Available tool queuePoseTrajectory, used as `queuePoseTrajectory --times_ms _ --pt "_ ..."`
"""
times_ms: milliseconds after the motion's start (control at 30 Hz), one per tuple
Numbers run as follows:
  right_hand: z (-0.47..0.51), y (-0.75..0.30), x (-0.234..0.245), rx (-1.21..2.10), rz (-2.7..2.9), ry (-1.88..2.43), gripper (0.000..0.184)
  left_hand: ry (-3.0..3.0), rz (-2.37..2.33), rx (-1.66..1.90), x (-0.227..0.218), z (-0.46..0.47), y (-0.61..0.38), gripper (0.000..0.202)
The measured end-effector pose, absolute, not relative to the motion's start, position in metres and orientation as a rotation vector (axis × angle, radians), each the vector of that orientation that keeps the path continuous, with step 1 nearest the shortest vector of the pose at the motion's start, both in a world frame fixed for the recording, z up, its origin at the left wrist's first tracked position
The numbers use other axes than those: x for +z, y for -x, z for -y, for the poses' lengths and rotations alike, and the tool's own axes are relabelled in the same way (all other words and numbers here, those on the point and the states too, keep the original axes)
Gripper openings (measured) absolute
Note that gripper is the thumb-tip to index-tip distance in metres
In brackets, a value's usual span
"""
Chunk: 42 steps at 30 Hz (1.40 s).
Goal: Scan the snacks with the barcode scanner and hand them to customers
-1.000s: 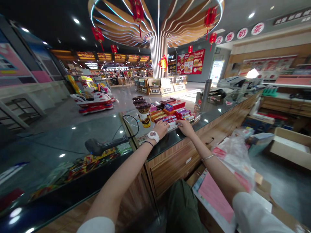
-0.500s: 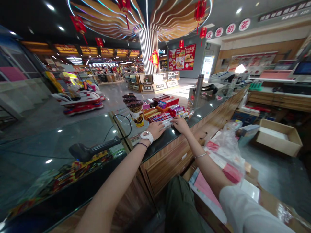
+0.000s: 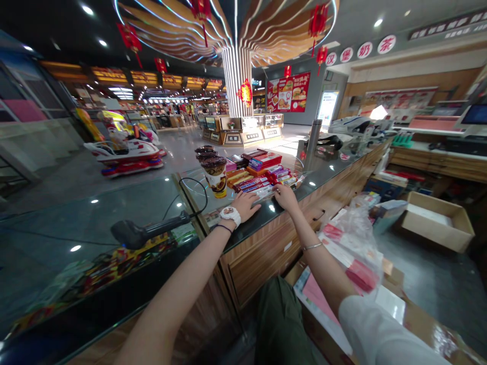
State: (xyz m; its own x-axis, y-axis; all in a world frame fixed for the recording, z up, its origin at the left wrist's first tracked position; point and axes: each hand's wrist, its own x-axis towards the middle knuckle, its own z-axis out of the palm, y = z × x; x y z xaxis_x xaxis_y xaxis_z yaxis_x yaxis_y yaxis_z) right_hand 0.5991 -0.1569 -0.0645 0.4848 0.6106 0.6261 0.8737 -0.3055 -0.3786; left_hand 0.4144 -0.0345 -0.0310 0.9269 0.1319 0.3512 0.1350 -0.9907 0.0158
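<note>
My left hand, with a white watch on its wrist, lies with fingers spread at the front edge of a candy display on the glass counter. Just beyond its fingertips are red Mentos rolls and a pale, whitish roll. My right hand is at the right end of that pale roll, fingers curled in. What they pinch, if anything, is too small to make out. Brown Dove cups stand upright to the left of the candy. Behind the rolls sit red boxes and purple packs.
A black handheld scanner with a coiled cable rests on the glass at left. A metal post rises behind the candy. Down to my right are a plastic-wrapped bundle and an open cardboard box.
The view has shifted slightly. My left fingers have drawn back a little from the pale roll and spread. My right hand stays at the roll's end, its fingers more curled.
</note>
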Motion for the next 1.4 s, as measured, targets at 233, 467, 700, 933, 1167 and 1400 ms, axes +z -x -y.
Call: queuePoseTrajectory --times_ms 233,467,700,933,1167,1400 --pt "0.156 -0.601 -0.069 -0.52 1.293 1.953 0.034 2.986 0.222 -0.626 -0.034 0.034 -0.414 0.037" --pt "0.159 -0.594 -0.066 -0.585 1.467 1.914 0.043 2.855 0.266 -0.638 -0.022 0.04 -0.396 0.038" --pt "0.154 -0.557 -0.053 -0.616 1.576 1.838 0.047 2.797 0.379 -0.716 -0.01 0.039 -0.344 0.043" --pt "0.129 -0.476 -0.027 -0.567 1.707 1.679 0.048 2.741 0.601 -0.773 0.005 0.027 -0.269 0.044" --pt "0.099 -0.386 -0.007 -0.432 1.846 1.487 0.048 2.613 0.963 -0.747 0.021 0.028 -0.181 0.046" --pt "0.067 -0.3 0.007 -0.307 2.005 1.25 0.049 2.461 1.206 -0.748 0.024 0.022 -0.098 0.045"
